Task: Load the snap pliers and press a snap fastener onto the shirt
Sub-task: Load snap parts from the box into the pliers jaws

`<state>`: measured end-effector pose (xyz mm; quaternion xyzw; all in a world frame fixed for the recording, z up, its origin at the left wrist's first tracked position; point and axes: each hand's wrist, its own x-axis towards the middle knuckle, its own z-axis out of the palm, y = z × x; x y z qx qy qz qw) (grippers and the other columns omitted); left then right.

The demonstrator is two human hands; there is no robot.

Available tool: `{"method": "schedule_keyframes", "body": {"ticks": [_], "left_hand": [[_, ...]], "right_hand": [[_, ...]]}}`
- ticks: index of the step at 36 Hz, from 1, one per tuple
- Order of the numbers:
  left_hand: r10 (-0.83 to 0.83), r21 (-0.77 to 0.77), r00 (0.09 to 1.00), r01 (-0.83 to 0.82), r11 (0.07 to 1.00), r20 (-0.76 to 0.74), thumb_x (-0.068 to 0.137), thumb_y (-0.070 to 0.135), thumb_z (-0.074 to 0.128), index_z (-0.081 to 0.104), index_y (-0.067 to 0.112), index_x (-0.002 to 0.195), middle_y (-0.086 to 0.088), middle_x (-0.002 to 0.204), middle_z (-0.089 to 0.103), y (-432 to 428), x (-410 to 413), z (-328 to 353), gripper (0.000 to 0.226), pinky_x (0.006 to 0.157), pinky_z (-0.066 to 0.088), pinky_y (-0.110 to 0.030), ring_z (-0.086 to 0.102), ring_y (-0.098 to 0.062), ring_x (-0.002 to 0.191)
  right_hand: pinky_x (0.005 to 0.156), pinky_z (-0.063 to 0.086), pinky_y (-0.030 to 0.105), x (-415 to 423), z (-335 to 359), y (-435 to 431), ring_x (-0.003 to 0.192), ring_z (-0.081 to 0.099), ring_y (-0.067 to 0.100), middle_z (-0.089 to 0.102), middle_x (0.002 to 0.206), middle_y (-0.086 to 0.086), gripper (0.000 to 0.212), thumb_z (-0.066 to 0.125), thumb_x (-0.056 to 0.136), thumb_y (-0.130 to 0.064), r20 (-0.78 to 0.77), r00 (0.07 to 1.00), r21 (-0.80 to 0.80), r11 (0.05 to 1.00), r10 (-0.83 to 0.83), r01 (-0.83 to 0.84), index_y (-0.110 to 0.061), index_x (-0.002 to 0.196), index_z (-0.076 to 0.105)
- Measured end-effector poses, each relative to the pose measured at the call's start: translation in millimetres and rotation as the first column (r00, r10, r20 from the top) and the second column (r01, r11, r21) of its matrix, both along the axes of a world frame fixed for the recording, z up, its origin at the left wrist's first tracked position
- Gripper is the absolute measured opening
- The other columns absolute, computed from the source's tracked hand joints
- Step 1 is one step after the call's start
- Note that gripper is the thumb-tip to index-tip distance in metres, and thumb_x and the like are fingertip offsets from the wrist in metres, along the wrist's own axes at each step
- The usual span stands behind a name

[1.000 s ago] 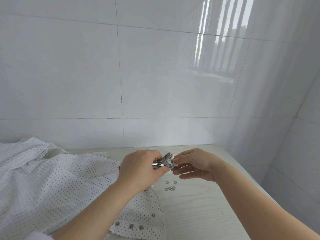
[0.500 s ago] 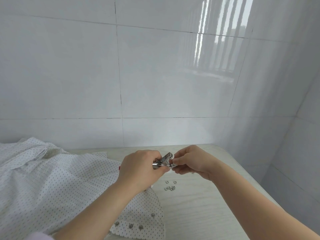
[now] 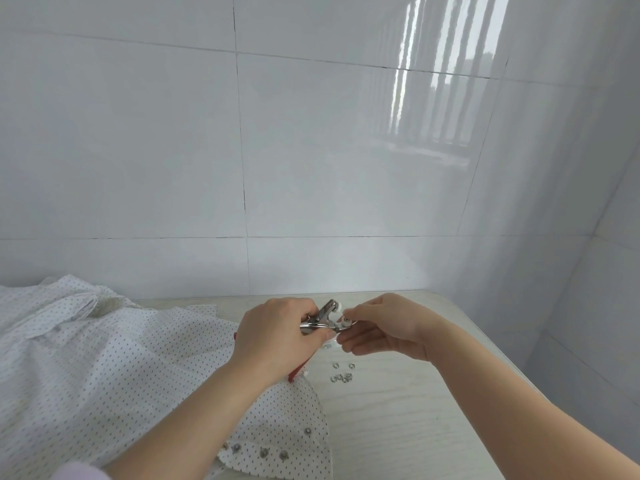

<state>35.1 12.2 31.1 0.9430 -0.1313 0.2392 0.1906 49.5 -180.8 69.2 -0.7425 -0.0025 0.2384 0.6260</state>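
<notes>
Silver metal snap pliers w/ red handles (image 3: pixel 320 322) are gripped in the left hand (image 3: pixel 277 341), fist closed round the handles; a bit of red shows below the wrist. Pliers' head is raised above the pale wood-grain table (image 3: pixel 398 427), jaws parted, white plastic die visible on the upper jaw. The right hand (image 3: pixel 384 327) is held just right of the pliers' head, thumb & forefinger pinched at the lower jaw on a small round silver snap fastener piece (image 3: pixel 345 320); other fingers are curled loosely underneath. Whether the piece is seated in the die can't be told.

White shirt w/ small dark dots (image 3: pixel 104 375) is spread over the left part of the table, under the left forearm. A row of silver snaps is seen along its near edge. A small cluster of loose silver snap rings (image 3: pixel 342 374) lies on the table near-right of the shirt, below the hands. White glossy tiled wall (image 3: pixel 311 150) is seen at the far side.
</notes>
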Motion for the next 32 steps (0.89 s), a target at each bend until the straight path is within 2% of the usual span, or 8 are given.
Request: {"method": "schedule_keyframes", "body": {"ticks": [7,15,18,24,28,32], "left_hand": [[-0.026,0.0,0.999,0.026,1.0,-0.018,0.07,0.07,0.054,0.062,0.037,0.075,0.019,0.061,0.058,0.0,-1.8,3.2,0.034,0.05,0.038,-0.019,0.052,0.002,0.06],[-0.062,0.037,0.998,0.062,0.997,-0.018,0.071,0.068,0.056,0.065,0.033,0.079,0.016,0.065,0.062,-5.3,-5.1,2.9,0.036,0.052,0.04,-0.021,0.057,-0.004,0.064],[-0.063,0.038,0.998,0.064,0.997,-0.023,0.07,0.068,0.056,0.065,0.034,0.08,0.017,0.066,0.063,-6.1,-5.1,3.4,0.037,0.05,0.035,-0.019,0.056,-0.003,0.064],[-0.061,0.047,0.998,0.062,0.997,-0.017,0.071,0.068,0.057,0.065,0.032,0.079,0.016,0.064,0.063,-4.9,-3.3,3.8,0.037,0.053,0.041,-0.02,0.056,-0.002,0.062],[-0.068,0.021,0.998,0.068,0.997,-0.019,0.072,0.067,0.059,0.063,0.034,0.073,0.017,0.059,0.059,-0.2,-2.7,6.1,0.033,0.053,0.042,-0.02,0.053,0.0,0.06],[-0.079,0.018,0.996,0.08,0.997,-0.029,0.071,0.068,0.06,0.055,0.04,0.065,0.018,0.052,0.053,2.0,-3.1,6.8,0.029,0.054,0.044,-0.022,0.049,0.003,0.055]], "right_hand": [[0.056,0.057,0.024,0.6,-2.3,4.3,0.063,0.072,0.02,0.075,0.081,0.019,0.022,0.061,0.088,-0.007,0.033,0.999,-0.053,0.998,-0.033,0.034,0.008,0.102,0.068],[0.048,0.054,0.022,2.5,-2.5,5.5,0.053,0.069,0.022,0.072,0.065,0.018,0.02,0.059,0.081,0.001,0.039,0.996,-0.145,0.986,-0.083,0.088,0.015,0.093,0.067],[0.047,0.054,0.022,3.0,-2.7,5.0,0.052,0.069,0.022,0.072,0.063,0.018,0.018,0.06,0.081,0.002,0.024,0.996,-0.149,0.985,-0.088,0.091,0.015,0.091,0.067],[0.052,0.056,0.023,-0.5,-2.7,1.7,0.063,0.072,0.022,0.075,0.077,0.02,0.021,0.063,0.084,-0.004,0.0,0.998,-0.118,0.991,-0.059,0.058,0.01,0.099,0.069],[0.057,0.057,0.026,-3.9,0.9,-2.1,0.08,0.075,0.024,0.076,0.093,0.019,0.03,0.066,0.089,-0.023,-0.016,1.0,-0.054,0.998,0.014,-0.015,0.001,0.107,0.068],[0.058,0.057,0.027,-3.6,2.8,-2.3,0.085,0.074,0.028,0.076,0.083,0.014,0.026,0.061,0.092,-0.027,0.001,1.0,-0.008,1.0,0.01,-0.01,-0.004,0.102,0.07]]}}
